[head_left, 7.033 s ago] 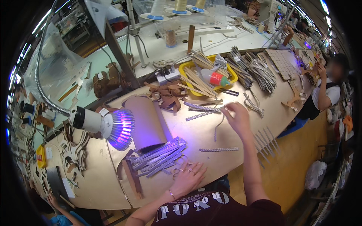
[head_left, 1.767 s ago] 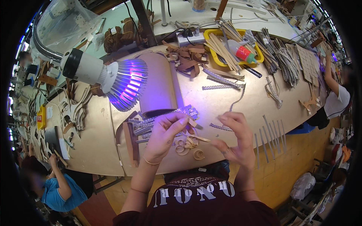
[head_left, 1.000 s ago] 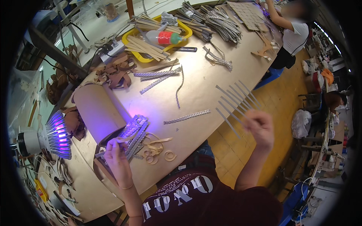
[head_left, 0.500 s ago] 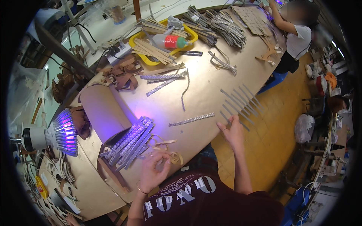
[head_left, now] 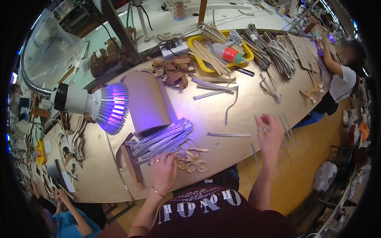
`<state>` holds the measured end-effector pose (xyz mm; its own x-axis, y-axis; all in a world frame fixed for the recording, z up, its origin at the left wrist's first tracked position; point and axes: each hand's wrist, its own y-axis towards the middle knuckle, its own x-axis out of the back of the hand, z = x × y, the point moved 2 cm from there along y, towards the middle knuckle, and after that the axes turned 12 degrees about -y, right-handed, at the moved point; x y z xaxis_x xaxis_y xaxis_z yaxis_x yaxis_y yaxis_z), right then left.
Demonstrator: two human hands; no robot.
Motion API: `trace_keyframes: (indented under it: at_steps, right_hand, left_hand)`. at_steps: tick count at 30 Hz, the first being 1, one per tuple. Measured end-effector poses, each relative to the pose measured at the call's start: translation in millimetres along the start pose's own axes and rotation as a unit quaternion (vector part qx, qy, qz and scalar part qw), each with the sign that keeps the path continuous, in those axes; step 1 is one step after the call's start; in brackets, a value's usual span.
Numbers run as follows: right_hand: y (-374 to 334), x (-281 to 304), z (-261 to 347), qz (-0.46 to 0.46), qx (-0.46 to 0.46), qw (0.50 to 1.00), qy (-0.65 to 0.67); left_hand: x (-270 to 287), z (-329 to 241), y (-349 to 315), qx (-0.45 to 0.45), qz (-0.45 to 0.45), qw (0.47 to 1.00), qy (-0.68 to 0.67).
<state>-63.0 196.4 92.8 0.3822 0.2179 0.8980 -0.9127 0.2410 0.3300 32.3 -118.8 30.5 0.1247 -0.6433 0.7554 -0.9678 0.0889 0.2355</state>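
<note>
My left hand (head_left: 163,170) is palm down at the near end of a pile of grey-and-white braided strips (head_left: 162,137). Its fingertips meet the pile and are partly hidden, so their grip is unclear. Beside it lie curled tan strip loops (head_left: 194,160). My right hand (head_left: 271,131) is raised at the front edge with fingers curled together; whatever they may hold is too small to make out. A single braided strip (head_left: 229,135) lies flat between my hands. Several thin grey strips (head_left: 291,135) jut over the table edge beside and behind my right hand.
A lit purple lamp (head_left: 113,107) and a brown half-round form (head_left: 147,101) stand left. Farther back are brown leather scraps (head_left: 174,71), a yellow tray (head_left: 248,53) with strips and a bottle, and braided bundles (head_left: 278,55). Co-workers (head_left: 341,73) sit far right and lower left.
My left hand has come onto the braided pile, its fingers reaching forward. The right hand has lifted off the thin grey strips and curled. The whole view has shifted and turned.
</note>
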Motion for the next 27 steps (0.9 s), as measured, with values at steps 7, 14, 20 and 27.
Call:
trace_keyframes:
  at_steps: [7, 14, 20, 27]
  right_hand:
    - [114, -116, 97, -0.029, 0.206, 0.978, 0.017]
    - [178, -182, 127, 0.018, 0.248, 0.96, -0.13]
    - [189, -187, 123, 0.025, 0.241, 0.96, -0.142]
    - [187, -161, 115, -0.106, 0.169, 0.964, 0.176]
  left_hand:
    - [22, -10, 11, -0.001, -0.1, 0.993, -0.059]
    - [21, -12, 14, 0.017, -0.128, 0.988, -0.08]
    - [18, -17, 21, 0.001, -0.096, 0.99, -0.106]
    - [14, -28, 34, -0.006, -0.075, 0.981, -0.177]
